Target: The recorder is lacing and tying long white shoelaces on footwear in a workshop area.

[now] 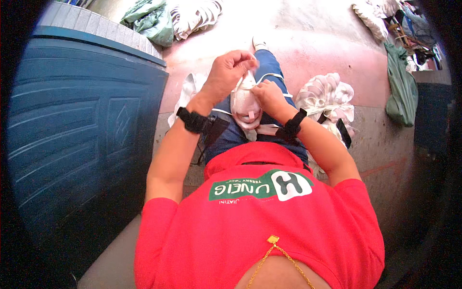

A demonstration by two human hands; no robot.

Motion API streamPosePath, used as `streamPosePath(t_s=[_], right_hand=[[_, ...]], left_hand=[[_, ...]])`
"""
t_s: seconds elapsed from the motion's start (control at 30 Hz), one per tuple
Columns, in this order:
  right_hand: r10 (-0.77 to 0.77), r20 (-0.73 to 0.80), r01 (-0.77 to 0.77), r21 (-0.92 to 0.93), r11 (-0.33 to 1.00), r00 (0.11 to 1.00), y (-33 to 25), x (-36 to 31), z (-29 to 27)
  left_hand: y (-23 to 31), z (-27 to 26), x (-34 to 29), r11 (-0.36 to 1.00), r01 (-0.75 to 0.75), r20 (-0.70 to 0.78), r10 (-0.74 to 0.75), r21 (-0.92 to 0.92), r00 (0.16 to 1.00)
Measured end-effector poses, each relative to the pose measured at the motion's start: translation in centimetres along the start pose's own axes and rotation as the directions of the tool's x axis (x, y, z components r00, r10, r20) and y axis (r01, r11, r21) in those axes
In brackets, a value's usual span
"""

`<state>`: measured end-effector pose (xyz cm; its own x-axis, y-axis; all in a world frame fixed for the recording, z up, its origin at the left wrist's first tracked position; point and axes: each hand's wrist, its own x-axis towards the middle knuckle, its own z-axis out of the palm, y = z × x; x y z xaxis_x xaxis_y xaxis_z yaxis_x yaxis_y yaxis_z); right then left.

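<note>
A pale pinkish-white shoe upper (246, 107) with a mesh surface and a small pull tab lies across my thighs. Over its far end my left hand (226, 73) is raised, its fingertips pinched together on a thin white lace. My right hand (272, 98) is at the upper's right side, closer to me, with thumb and forefinger closed on the lace where it meets the upper. Loose white lace (272, 75) loops over my leg beyond the right hand. The exact grip at the fingertips is partly hidden.
On the floor to my right sits a heap of white shoe uppers (325, 94). More white pieces (188, 91) lie by my left leg. A blue panelled door (86, 120) stands at the left. Green sacks (402, 86) (153, 21) and further white bundles (196, 17) are farther off.
</note>
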<state>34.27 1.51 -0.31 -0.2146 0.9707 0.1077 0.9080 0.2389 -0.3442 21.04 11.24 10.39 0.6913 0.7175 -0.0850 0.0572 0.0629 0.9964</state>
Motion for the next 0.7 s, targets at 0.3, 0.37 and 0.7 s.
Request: streamPosePath(t_s=[0.3, 0.37, 0.7], right_hand=[[-0.044, 0.002, 0.044, -0.11, 0.993, 0.999, 0.1, 0.6, -0.7], [-0.028, -0.079, 0.029, 0.007, 1.0, 0.996, 0.4, 0.1, -0.3], [0.34, -0.586, 0.152, 0.632, 0.76, 0.736, 0.1, 2.8, -9.7]], left_hand=[[-6.6, -2.7, -3.1, 0.856, 0.157, -0.081, -0.134, 0.492, 0.988], [-7.1, -2.7, -3.5, 0.882, 0.24, -0.064, -0.234, 0.406, 0.97], [-8.6, 1.1, -3.6, 0.512, -0.022, -0.011, 0.06, 0.859, 0.998]])
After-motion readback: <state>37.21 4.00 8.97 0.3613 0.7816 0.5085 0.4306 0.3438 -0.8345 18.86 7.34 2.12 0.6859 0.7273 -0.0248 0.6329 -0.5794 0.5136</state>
